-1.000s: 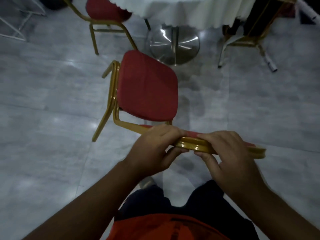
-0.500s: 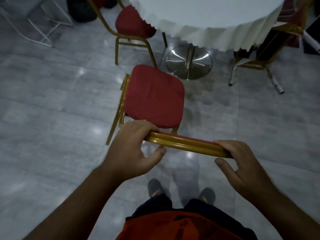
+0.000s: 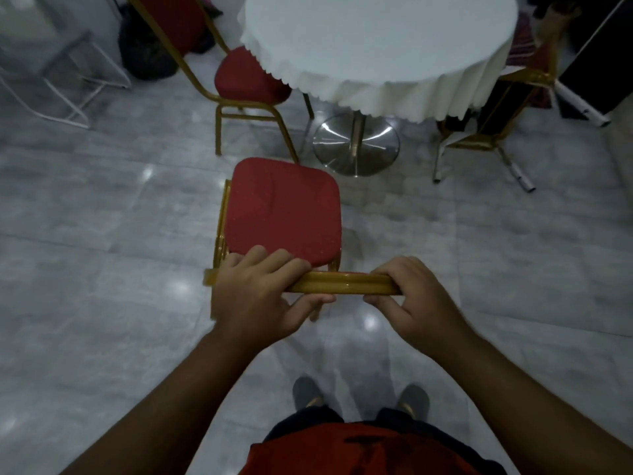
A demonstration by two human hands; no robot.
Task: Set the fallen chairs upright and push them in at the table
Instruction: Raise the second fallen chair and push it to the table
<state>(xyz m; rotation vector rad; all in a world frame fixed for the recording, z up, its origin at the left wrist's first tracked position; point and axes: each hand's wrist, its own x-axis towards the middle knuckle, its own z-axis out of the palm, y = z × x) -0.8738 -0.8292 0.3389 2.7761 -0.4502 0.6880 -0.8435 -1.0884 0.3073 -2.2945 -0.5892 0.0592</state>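
Both hands, left [image 3: 255, 296] and right [image 3: 416, 299], grip the upright chair's [image 3: 284, 214] gold top rail; no writing legible.

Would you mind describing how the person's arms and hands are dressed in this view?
Both forearms are bare, with no sleeves reaching into view. The left hand and right hand wear no gloves, and no rings, watch or bracelets are visible. Below them show a red garment and grey shoes.

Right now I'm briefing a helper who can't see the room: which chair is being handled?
Find the round table with the white cloth on grey tile. The red-cushioned, gold-framed chair stands before its steel base, not tucked in. Unlike its neighbours, its backrest is in the grip of the left hand and right hand.
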